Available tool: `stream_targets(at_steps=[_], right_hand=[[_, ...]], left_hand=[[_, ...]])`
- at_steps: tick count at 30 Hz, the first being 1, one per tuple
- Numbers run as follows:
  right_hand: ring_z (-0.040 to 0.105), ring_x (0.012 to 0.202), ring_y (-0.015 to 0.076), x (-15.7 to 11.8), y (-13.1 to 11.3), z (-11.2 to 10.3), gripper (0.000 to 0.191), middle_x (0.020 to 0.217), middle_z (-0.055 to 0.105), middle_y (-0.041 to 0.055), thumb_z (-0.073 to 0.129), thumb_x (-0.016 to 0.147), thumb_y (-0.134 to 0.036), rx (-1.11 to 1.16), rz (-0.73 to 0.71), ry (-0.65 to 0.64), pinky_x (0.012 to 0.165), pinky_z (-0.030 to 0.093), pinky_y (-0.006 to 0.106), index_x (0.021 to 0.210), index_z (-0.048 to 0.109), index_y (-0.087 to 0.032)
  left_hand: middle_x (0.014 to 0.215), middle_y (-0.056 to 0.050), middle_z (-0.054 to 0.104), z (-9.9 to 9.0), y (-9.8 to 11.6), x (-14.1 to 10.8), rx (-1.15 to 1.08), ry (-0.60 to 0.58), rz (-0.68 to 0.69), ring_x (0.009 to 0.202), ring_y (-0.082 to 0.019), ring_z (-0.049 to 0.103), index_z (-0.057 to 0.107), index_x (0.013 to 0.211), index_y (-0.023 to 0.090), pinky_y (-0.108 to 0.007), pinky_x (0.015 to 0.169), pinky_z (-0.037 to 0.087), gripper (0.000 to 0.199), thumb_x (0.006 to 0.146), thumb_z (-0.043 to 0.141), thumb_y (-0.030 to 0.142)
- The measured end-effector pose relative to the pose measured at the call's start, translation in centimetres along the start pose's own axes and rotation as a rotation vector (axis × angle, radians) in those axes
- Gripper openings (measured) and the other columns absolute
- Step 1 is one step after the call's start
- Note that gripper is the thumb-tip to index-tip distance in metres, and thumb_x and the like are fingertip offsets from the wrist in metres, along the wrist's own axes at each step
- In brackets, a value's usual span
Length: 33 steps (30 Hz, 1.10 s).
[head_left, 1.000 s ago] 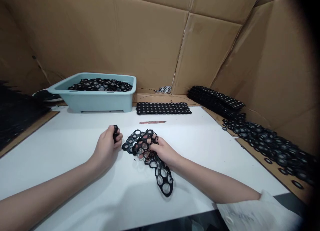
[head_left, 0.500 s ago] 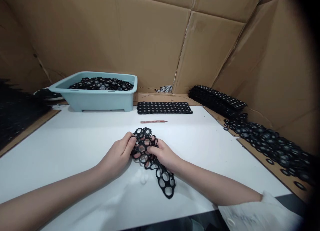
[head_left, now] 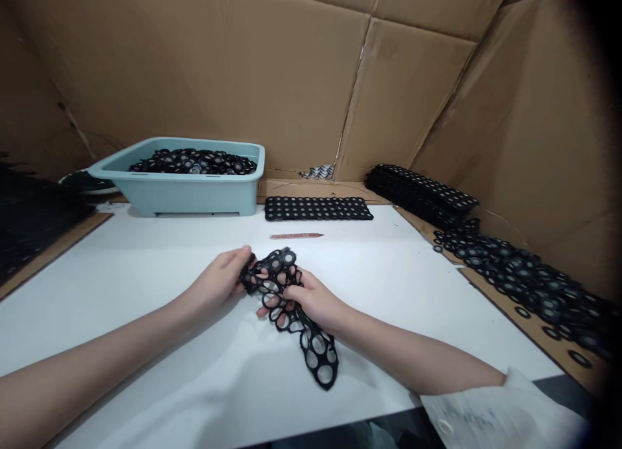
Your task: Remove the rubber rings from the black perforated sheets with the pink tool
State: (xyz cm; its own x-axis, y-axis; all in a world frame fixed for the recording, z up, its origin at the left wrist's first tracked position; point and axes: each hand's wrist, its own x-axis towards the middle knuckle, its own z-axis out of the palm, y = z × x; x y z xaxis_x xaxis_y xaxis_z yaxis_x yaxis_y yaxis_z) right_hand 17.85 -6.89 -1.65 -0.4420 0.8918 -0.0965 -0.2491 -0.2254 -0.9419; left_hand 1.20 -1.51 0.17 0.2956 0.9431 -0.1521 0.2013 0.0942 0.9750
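head view: both hands meet over the middle of the white table (head_left: 146, 287). the left hand (head_left: 219, 282) is closed on the upper left edge of a black web (head_left: 291, 306), a limp strip of punched-out holes, fingers curled over its rim. the right hand (head_left: 311, 300) is closed round the web's middle, fingers threaded through some of the holes; the web's lower end hangs past that hand and lies on the table toward the near edge. the bunched upper part is raised between the two hands; whether it touches the table there i cannot tell.

around the hands the white surface is bare on all sides: wide room to the left, a broad strip ahead, and less to the right. a pencil (head_left: 296, 236) lies ahead of the web, apart from it. beyond it a flat black sheet (head_left: 318, 208) sits at the table's far edge, just beside a blue tub (head_left: 194, 193) heaped with black rings (head_left: 194, 162). a stack of sheets (head_left: 420, 193) leans at the far right corner, and loose rings (head_left: 525, 277) run along the brown board past the table's right edge. dark sheets (head_left: 29, 222) crowd the left edge. cardboard walls (head_left: 291, 80) close in the back and right. a white sleeve (head_left: 490, 416) shows at the near right corner.
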Motion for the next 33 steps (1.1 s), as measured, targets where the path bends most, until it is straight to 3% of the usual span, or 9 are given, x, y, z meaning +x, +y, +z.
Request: stream_targets(at_steps=[2, 4, 9, 14, 19, 24, 27, 31, 33], right_hand=[[0.061, 0.063, 0.0135, -0.1, 0.1, -0.1, 0.035, 0.086, 0.062, 0.0018, 0.040, 0.068, -0.009, -0.025, 0.001, -0.010, 0.047, 0.044, 0.021, 0.099, 0.050, -0.020], [0.060, 0.060, 0.0127, -0.1, 0.2, 0.0, 0.034, 0.088, 0.061, 0.0014, 0.039, 0.066, -0.007, -0.047, 0.005, -0.026, 0.046, 0.044, 0.021, 0.096, 0.049, -0.020], [0.059, 0.055, 0.0104, -0.3, 0.1, 0.4, 0.025, 0.096, 0.058, 0.0000, 0.042, 0.070, -0.011, -0.085, -0.037, -0.015, 0.043, 0.043, 0.020, 0.093, 0.041, -0.023], [0.058, 0.055, 0.0106, -0.5, 0.0, 0.7, 0.028, 0.079, 0.057, -0.0023, 0.040, 0.073, -0.011, -0.162, -0.074, -0.055, 0.044, 0.042, 0.020, 0.098, 0.042, -0.024], [0.057, 0.056, 0.0120, -0.5, 0.2, 0.6, 0.035, 0.067, 0.054, -0.0041, 0.037, 0.071, -0.008, -0.205, -0.079, -0.051, 0.050, 0.046, 0.024, 0.101, 0.041, -0.024], [0.050, 0.058, 0.0104, -0.8, 0.3, 0.7, 0.024, 0.070, 0.048, -0.0031, 0.039, 0.075, -0.011, -0.269, -0.105, -0.028, 0.049, 0.044, 0.022, 0.094, 0.042, -0.023], [0.045, 0.059, 0.0092, -1.2, 0.1, 0.5, 0.016, 0.071, 0.043, -0.0032, 0.046, 0.078, -0.017, -0.315, -0.130, -0.062, 0.053, 0.045, 0.022, 0.093, 0.041, -0.023], [0.046, 0.064, 0.0090, -1.4, -0.3, 0.2, 0.025, 0.077, 0.042, -0.0019, 0.052, 0.079, -0.033, -0.312, -0.118, -0.196, 0.059, 0.045, 0.023, 0.097, 0.039, -0.021], [0.047, 0.064, 0.0087, -1.3, -0.3, 0.2, 0.028, 0.080, 0.043, -0.0012, 0.050, 0.080, -0.042, -0.294, -0.123, -0.196, 0.057, 0.046, 0.022, 0.095, 0.040, -0.020]], left_hand=[[0.048, 0.009, 0.023, -1.2, 0.2, 1.0, -0.134, 0.179, -0.024, 0.037, -0.006, 0.018, 0.040, 0.069, 0.017, -0.020, 0.038, 0.014, 0.033, 0.083, 0.033, 0.047], [0.050, 0.008, 0.025, -2.0, 0.5, 1.3, -0.099, 0.274, 0.095, 0.038, -0.006, 0.021, 0.042, 0.072, 0.017, -0.019, 0.039, 0.014, 0.031, 0.084, 0.033, 0.045], [0.058, 0.003, 0.044, -0.2, 1.6, -1.1, 0.448, 0.322, 0.381, 0.051, -0.011, 0.041, 0.048, 0.078, 0.020, -0.022, 0.050, 0.031, 0.026, 0.085, 0.033, 0.040], [0.060, 0.002, 0.053, 2.3, 1.7, -3.1, 0.610, 0.218, 0.319, 0.056, -0.015, 0.048, 0.048, 0.073, 0.020, -0.024, 0.052, 0.034, 0.025, 0.084, 0.033, 0.038], [0.052, 0.004, 0.048, 2.9, 1.2, -3.5, 0.660, 0.117, 0.320, 0.047, -0.014, 0.045, 0.043, 0.077, 0.022, -0.023, 0.048, 0.031, 0.022, 0.086, 0.029, 0.038], [0.052, 0.003, 0.050, 3.1, 0.9, -3.7, 0.724, 0.042, 0.288, 0.047, -0.017, 0.048, 0.038, 0.079, 0.023, -0.024, 0.047, 0.029, 0.023, 0.085, 0.028, 0.043], [0.054, 0.003, 0.050, 2.8, 0.8, -3.7, 0.767, 0.024, 0.316, 0.048, -0.017, 0.049, 0.038, 0.082, 0.023, -0.024, 0.047, 0.030, 0.021, 0.084, 0.031, 0.043], [0.060, 0.002, 0.054, 2.3, 0.4, -3.5, 0.781, -0.013, 0.326, 0.053, -0.018, 0.052, 0.038, 0.087, 0.023, -0.025, 0.051, 0.033, 0.021, 0.083, 0.034, 0.043], [0.063, 0.001, 0.055, 2.2, 0.3, -3.4, 0.809, -0.012, 0.331, 0.056, -0.019, 0.053, 0.039, 0.087, 0.023, -0.025, 0.051, 0.034, 0.021, 0.082, 0.035, 0.043]])
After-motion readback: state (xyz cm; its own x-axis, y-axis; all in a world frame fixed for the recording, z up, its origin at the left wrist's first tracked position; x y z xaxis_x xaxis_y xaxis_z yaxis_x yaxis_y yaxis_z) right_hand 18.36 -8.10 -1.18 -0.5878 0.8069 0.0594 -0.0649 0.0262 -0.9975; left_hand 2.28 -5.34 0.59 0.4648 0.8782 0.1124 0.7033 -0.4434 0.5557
